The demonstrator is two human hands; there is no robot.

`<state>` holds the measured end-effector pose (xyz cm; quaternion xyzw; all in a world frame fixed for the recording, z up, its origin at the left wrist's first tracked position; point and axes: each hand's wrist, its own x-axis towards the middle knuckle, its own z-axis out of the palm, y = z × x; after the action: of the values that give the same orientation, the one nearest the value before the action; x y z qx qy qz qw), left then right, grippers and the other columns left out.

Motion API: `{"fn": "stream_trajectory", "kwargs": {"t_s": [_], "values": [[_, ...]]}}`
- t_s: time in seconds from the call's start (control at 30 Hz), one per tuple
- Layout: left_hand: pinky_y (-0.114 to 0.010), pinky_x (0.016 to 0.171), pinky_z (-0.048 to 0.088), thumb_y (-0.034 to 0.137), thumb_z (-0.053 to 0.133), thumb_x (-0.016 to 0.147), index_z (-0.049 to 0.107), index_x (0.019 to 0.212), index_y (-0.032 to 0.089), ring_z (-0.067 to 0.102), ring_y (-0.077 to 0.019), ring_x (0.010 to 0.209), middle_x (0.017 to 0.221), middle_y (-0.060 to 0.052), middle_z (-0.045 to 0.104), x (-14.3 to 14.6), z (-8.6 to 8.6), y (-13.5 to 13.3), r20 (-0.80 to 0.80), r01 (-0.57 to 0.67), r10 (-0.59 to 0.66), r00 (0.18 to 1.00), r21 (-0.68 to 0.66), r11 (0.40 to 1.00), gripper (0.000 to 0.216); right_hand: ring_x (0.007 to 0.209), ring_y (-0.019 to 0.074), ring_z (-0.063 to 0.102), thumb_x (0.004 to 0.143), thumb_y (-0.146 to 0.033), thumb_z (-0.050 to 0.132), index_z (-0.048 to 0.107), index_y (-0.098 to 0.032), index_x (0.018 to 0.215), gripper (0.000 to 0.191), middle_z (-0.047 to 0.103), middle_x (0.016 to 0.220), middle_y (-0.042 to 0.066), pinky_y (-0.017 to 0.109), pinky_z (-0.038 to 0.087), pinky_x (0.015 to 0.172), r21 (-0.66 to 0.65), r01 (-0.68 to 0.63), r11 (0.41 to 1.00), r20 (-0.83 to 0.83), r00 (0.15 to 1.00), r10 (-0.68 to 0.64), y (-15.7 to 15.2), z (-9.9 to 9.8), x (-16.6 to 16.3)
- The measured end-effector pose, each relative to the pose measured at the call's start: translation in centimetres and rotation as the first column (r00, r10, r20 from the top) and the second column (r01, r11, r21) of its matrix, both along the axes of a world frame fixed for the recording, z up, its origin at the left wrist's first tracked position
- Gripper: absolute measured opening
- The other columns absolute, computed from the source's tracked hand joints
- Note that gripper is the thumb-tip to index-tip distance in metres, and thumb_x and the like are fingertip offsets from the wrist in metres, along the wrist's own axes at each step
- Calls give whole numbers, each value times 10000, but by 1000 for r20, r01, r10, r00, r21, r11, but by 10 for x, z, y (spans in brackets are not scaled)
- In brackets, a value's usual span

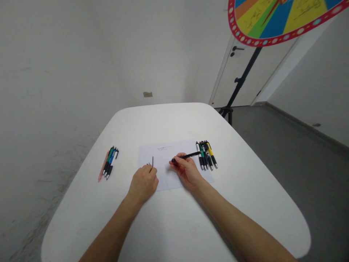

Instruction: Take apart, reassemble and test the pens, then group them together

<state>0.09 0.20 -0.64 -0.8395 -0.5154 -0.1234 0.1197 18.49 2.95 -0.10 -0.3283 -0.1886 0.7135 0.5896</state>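
Note:
My left hand point(143, 183) is closed over the left part of a white sheet of paper point(166, 182). A thin dark pen refill point(153, 161) with a pale upper end sticks up from its fingers. Something small and shiny shows beside the refill, too small to name. In my right hand point(188, 171) a black pen point(188, 156) is pinched between thumb and fingers, lying nearly level above the paper. Its far end reaches toward a row of several pens point(205, 156) on the paper's right edge. Small writing stands near the top of the sheet.
The white table point(174, 229) has rounded corners. At its left lies a group of pens point(110, 162), one of them pink. Behind the table is a wall; a colourful prize wheel point(275, 22) on a black stand point(241, 82) stands at back right before a door.

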Motion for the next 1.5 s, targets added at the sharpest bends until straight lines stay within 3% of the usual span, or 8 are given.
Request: {"fn": "stream_trajectory", "kwargs": {"t_s": [0.23, 0.37, 0.53, 0.7, 1.0, 1.5], "values": [[-340, 651, 451, 102, 539, 824, 589, 727, 182, 571, -221, 717, 754, -70, 613, 1, 3, 0, 18, 13, -14, 1000, 24, 1000, 135, 609, 128, 668, 540, -232, 888, 597, -203, 772, 373, 683, 669, -36, 231, 529, 577, -15, -3, 1000, 19, 1000, 3, 0, 0, 0], [-325, 644, 459, 148, 525, 866, 593, 756, 187, 578, -200, 708, 741, -53, 617, 1, 6, 0, 165, 45, -62, 984, 104, 993, 135, 582, 114, 643, 554, -197, 872, 604, -199, 763, 339, 692, 687, -33, 228, 516, 563, 9, -26, 1000, 36, 999, 26, 0, 0, 0], [-305, 668, 501, 243, 530, 927, 608, 908, 185, 622, -176, 722, 780, -49, 669, 1, 9, -1, 395, 108, -207, 895, 259, 960, 99, 644, 136, 682, 645, -199, 795, 638, -187, 776, 206, 723, 748, 2, 266, 559, 659, 66, -161, 985, 23, 987, 160, -5, 2, -2], [-283, 645, 527, 234, 563, 923, 592, 986, 190, 659, -165, 731, 829, -46, 701, 3, 12, -1, 462, 126, -284, 840, 343, 931, 82, 666, 154, 701, 693, -242, 766, 669, -178, 791, 152, 713, 738, 10, 292, 574, 705, 98, -299, 949, 24, 954, 298, -10, 4, -6], [-275, 682, 535, 157, 596, 898, 607, 939, 200, 653, -152, 729, 808, -31, 715, 5, 16, -2, 505, 203, -363, 783, 345, 916, 60, 645, 128, 660, 592, -283, 883, 624, -179, 753, 322, 711, 719, 8, 262, 535, 699, 130, -277, 952, 61, 961, 271, -13, 6, -9], [-250, 663, 526, 133, 596, 882, 618, 897, 181, 649, -139, 732, 787, -27, 697, 3, 16, 0, 564, 118, -316, 763, 358, 926, 55, 645, 136, 635, 544, -299, 897, 657, -202, 737, 323, 658, 675, -28, 271, 510, 630, 72, -101, 992, 51, 994, 98, -1, 0, 0]]}}
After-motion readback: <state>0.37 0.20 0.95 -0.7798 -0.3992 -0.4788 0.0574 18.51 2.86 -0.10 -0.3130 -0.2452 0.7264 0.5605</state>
